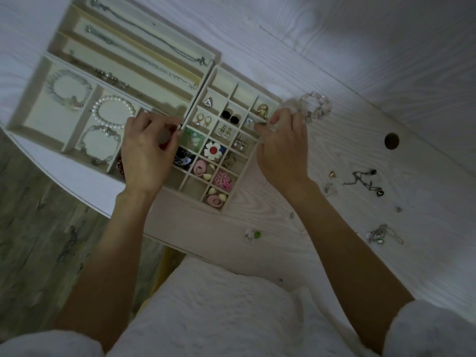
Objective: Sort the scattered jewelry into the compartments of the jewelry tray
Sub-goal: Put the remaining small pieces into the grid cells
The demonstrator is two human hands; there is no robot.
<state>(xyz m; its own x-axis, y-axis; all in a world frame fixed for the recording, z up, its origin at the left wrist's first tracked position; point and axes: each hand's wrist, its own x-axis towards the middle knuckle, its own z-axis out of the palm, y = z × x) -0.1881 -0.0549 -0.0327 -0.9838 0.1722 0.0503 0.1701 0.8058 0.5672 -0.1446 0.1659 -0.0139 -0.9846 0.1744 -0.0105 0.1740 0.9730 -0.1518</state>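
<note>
The jewelry tray [144,81] occupies the upper left and centre of the frame, resting on the pale wood-grain table [360,124]. It comprises long necklace channels at the top, bracelet bays at the left and a grid of small compartments [219,140] at centre, most already filled with earrings and clips. A few cells at the grid's top and lower left remain vacant.

The left hand [146,153] sits over the boundary between the bracelet bays and the grid, fingers curled in a pinch; what it holds cannot be determined. The right hand [283,148] is at the grid's right edge, fingers curled around a small translucent item that is too blurred to identify. A beaded bracelet [318,105] lies on the table just beyond the right hand.

Judged step: placement of a small item into a grid cell. The next move calls for releasing over a vacant or matching compartment, then collecting the loose pieces [365,181] scattered at the right of the frame.

No brand, label or legible writing is visible.
</note>
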